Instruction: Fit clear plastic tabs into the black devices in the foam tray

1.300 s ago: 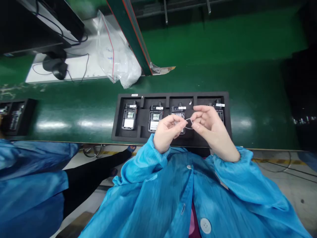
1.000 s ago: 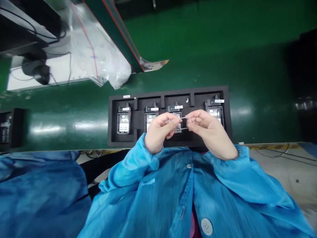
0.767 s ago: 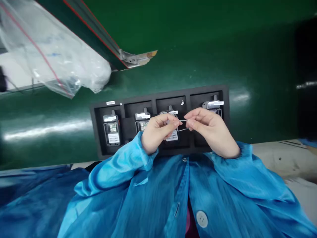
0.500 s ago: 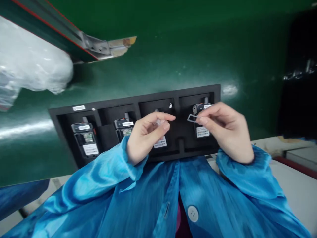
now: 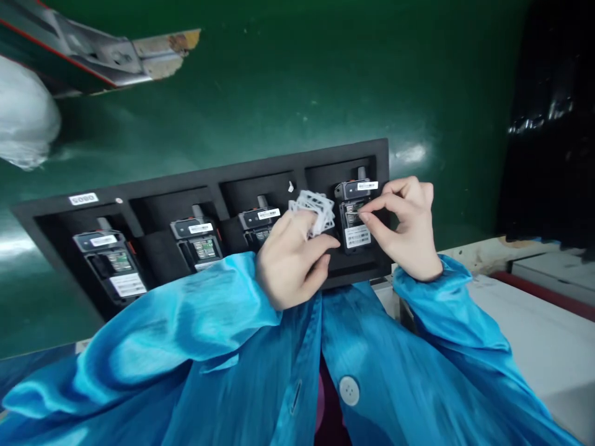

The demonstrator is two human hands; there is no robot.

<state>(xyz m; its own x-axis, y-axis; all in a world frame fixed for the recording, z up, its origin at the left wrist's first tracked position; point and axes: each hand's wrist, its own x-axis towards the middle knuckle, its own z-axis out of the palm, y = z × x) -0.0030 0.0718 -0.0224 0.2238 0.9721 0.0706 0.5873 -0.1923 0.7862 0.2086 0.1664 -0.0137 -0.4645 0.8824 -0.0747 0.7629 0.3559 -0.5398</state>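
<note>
Several thin, pale rectangular frames [image 5: 312,209] fan out from my left hand [image 5: 290,257], whose fingers are closed on them. My right hand [image 5: 403,224] pinches one small frame [image 5: 357,213], seen almost edge-on, at the opening of the rightmost handheld device [image 5: 356,240]. That device, dark with a stub antenna and white labels, lies in the right compartment of a black foam tray [image 5: 260,173]. My left hand partly covers a second device [image 5: 258,217]. Farther left lie two more devices of the same kind, with green circuit boards showing in their openings.
The tray rests on a green tabletop [image 5: 260,111]. A metal bracket [image 5: 125,59] and a white plastic-wrapped bundle [image 5: 25,114] are at the upper left. Something black and shiny [image 5: 548,124] stands at the right. A small white scrap [image 5: 290,186] lies in the tray.
My right hand has moved the small frame down to the opening of the rightmost device. My left hand has turned, showing the fanned frames. The whole view has shifted, moving the tray leftward.
</note>
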